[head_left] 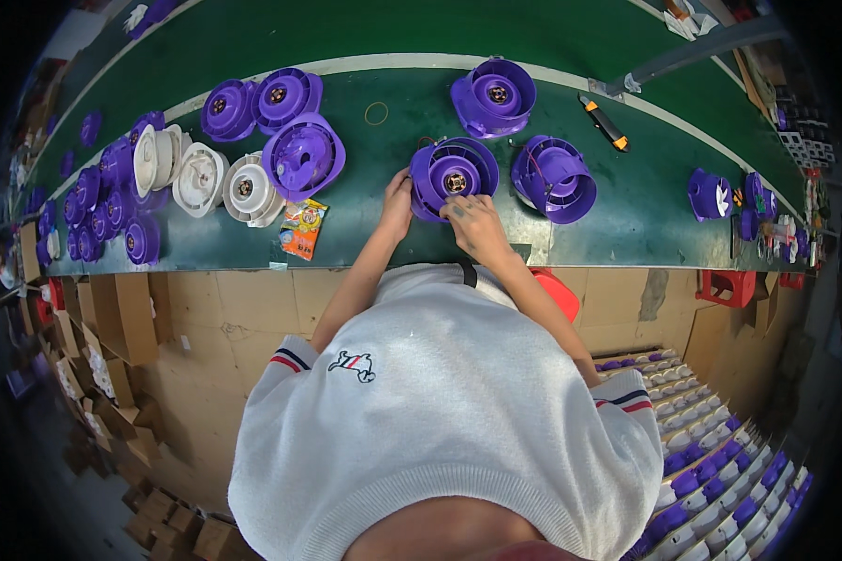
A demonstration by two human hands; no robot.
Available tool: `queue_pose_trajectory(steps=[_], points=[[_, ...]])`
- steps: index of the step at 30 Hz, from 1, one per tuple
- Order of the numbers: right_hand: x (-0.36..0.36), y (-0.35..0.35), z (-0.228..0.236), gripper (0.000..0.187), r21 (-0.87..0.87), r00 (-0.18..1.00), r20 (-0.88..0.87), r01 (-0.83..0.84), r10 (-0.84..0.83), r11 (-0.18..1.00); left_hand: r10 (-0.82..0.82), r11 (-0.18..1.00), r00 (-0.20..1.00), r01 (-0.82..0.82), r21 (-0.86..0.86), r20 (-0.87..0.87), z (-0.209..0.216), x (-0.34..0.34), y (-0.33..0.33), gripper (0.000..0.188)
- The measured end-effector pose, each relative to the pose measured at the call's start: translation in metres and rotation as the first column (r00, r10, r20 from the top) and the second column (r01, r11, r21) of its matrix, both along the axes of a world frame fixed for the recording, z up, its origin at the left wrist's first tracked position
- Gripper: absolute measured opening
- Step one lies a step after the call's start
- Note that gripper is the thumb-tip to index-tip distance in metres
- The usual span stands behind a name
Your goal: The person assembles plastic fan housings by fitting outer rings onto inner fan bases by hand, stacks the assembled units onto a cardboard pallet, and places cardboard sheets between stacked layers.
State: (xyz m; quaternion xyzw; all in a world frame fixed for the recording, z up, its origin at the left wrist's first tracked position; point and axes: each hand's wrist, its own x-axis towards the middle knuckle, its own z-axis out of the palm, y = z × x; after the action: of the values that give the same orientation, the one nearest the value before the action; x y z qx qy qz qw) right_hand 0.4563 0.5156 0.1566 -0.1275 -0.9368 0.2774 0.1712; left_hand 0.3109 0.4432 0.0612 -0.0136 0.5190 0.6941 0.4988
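Observation:
A round purple fan housing (425, 197) stands on the green workbench in front of me, its open side up. At its centre sits a small motor with copper windings (456, 182). My left hand (397, 203) grips the housing's left side, fingers partly hidden behind the wall. Over the front rim reaches my right hand (477, 226), its fingers bent and drawn together just below the motor; what they pinch, if anything, is too small to make out. A similar purple housing (554, 182) lies tilted to the right, and another purple housing (494, 97) stands behind.
An orange-and-black utility knife (607, 124) lies at the far right, a rubber band (376, 113) to the left. White housings (250, 190) and purple housings (303, 157) crowd the bench's left side, near an orange snack packet (303, 228). A red stool (558, 295) is below the edge.

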Motion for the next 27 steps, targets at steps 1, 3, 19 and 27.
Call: queue_pose_trajectory(steps=[1,3,19,27], points=[[0.001,0.0,0.001,0.02,0.001,1.0,0.0,-0.005,0.005,1.0,-0.004,1.0,0.999,0.004,0.013,-0.036,-0.001,0.0,0.0,0.033],[0.002,-0.002,0.004,0.018,0.003,0.999,-0.051,0.0,0.0,1.0,0.003,1.0,0.999,-0.003,-0.001,-0.046,-0.002,0.002,0.001,0.033],[0.002,-0.011,0.002,0.018,0.003,0.997,-0.073,0.039,-0.039,0.999,0.013,1.0,0.999,-0.014,-0.009,-0.053,0.002,0.004,0.003,0.032],[0.006,-0.007,-0.006,0.019,-0.004,0.997,-0.075,-0.016,0.016,1.0,-0.002,1.0,0.996,0.002,0.0,-0.089,0.0,0.003,0.002,0.032]])
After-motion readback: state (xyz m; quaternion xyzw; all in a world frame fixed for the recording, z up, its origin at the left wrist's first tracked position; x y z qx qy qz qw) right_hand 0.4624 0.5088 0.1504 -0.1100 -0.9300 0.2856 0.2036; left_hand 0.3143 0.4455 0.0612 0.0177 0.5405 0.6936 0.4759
